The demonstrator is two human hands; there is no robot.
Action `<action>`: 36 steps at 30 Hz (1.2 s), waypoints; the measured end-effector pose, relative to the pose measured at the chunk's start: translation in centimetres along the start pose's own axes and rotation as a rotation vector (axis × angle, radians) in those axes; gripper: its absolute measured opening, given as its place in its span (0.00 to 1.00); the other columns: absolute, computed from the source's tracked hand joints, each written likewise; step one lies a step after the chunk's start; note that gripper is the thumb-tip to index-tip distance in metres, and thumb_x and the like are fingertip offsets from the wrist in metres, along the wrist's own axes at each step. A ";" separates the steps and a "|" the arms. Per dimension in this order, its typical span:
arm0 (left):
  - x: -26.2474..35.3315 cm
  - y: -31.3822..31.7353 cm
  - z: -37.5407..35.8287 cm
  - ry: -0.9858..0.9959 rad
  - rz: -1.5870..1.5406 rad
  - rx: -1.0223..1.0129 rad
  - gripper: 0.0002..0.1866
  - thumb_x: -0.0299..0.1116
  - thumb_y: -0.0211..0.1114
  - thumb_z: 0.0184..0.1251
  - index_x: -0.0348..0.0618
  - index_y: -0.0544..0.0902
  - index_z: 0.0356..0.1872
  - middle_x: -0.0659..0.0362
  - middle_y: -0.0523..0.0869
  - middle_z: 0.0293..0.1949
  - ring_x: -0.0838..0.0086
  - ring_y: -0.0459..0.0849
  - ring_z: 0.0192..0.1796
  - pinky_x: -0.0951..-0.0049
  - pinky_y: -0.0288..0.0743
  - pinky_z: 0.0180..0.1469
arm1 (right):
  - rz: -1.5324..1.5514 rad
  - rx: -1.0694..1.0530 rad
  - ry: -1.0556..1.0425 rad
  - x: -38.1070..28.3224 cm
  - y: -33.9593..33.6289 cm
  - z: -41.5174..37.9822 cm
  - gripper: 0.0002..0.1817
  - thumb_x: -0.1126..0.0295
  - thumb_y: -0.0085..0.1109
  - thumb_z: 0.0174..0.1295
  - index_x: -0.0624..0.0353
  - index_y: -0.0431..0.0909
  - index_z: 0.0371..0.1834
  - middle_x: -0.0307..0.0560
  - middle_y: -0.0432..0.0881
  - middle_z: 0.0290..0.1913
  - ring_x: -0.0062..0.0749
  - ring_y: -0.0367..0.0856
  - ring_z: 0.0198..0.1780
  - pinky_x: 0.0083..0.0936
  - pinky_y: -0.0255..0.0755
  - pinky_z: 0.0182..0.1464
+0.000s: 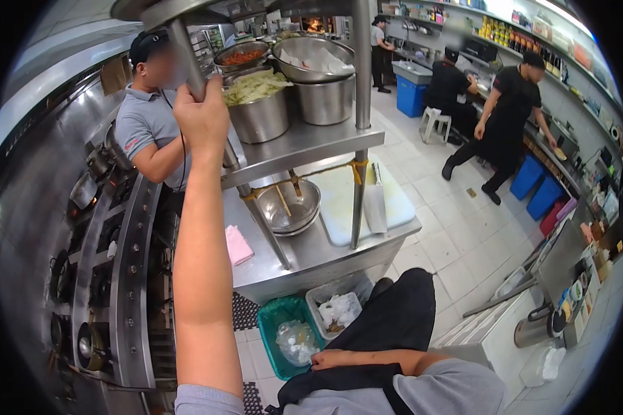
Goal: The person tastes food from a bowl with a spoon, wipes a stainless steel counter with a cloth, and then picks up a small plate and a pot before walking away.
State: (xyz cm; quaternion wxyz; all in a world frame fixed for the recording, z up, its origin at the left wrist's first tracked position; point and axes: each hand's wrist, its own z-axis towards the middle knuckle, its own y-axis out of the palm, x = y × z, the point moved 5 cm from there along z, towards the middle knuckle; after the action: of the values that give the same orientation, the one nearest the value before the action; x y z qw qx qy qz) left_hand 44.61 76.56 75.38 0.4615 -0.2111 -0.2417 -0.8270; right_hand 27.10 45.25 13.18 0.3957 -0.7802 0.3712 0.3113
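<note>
My left hand (pixel 202 121) is raised, its fingers wrapped round a metal shelf post (pixel 188 59). Beside it on the shelf, a steel pot (pixel 259 119) holds pale shredded vegetables (pixel 253 86). Low at my waist, my right hand (pixel 332 359) rests against my black apron (pixel 394 304); its fingers look curled, and what they may hold is hidden. Just past that hand stands a teal bin (pixel 265 325) with a clear plastic bag inside. Under the shelf, a metal bowl (pixel 304 207) and a white cutting board (pixel 398 197) with a cleaver (pixel 375 206) lie on the counter.
At left, a person in a grey shirt (pixel 145 121) stands by the stove (pixel 128 277). Two people in black (pixel 512 104) and another farther back are along the right wall. A grey bin (pixel 313 297) is under the counter edge. A pink cloth (pixel 238 245) lies on the counter.
</note>
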 end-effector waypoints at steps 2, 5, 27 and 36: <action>-0.1 0.2 -0.1 -0.019 -0.068 -0.018 0.11 0.33 0.70 0.64 0.37 0.78 0.29 0.67 0.77 0.22 0.84 0.70 0.25 0.76 0.65 0.29 | -0.046 -0.022 -0.026 -1.2 -0.6 -0.7 0.22 0.49 0.54 0.68 0.59 0.78 0.49 0.57 0.84 0.47 0.51 0.82 0.52 0.42 0.74 0.51; 0.8 0.2 -0.4 0.006 -0.048 0.027 0.10 0.32 0.70 0.65 0.37 0.80 0.32 0.67 0.79 0.24 0.86 0.71 0.26 0.79 0.65 0.30 | -0.040 0.010 -0.065 -1.4 -0.8 -1.0 0.23 0.50 0.53 0.68 0.60 0.77 0.49 0.58 0.83 0.47 0.52 0.82 0.51 0.43 0.74 0.51; 3.2 -0.9 -2.5 0.110 0.204 0.115 0.11 0.31 0.63 0.65 0.36 0.74 0.42 0.42 0.85 0.28 0.43 0.86 0.33 0.50 0.77 0.36 | 0.071 -0.180 -0.088 0.8 -1.2 -1.8 0.25 0.49 0.55 0.68 0.60 0.78 0.55 0.54 0.85 0.50 0.44 0.83 0.55 0.37 0.73 0.56; 3.1 -1.1 -2.2 0.107 0.179 0.087 0.13 0.30 0.66 0.63 0.32 0.73 0.41 0.45 0.83 0.29 0.50 0.85 0.33 0.57 0.75 0.37 | -0.052 0.300 0.190 -6.3 -26.0 -17.2 0.23 0.58 0.54 0.73 0.59 0.71 0.65 0.45 0.86 0.47 0.32 0.83 0.51 0.29 0.75 0.57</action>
State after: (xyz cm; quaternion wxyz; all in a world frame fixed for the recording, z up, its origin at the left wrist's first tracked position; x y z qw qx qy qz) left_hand 41.83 73.72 75.20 0.5547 -0.1672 -0.2326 -0.7812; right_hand 48.52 43.44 36.67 0.4787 -0.7478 0.4287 0.1670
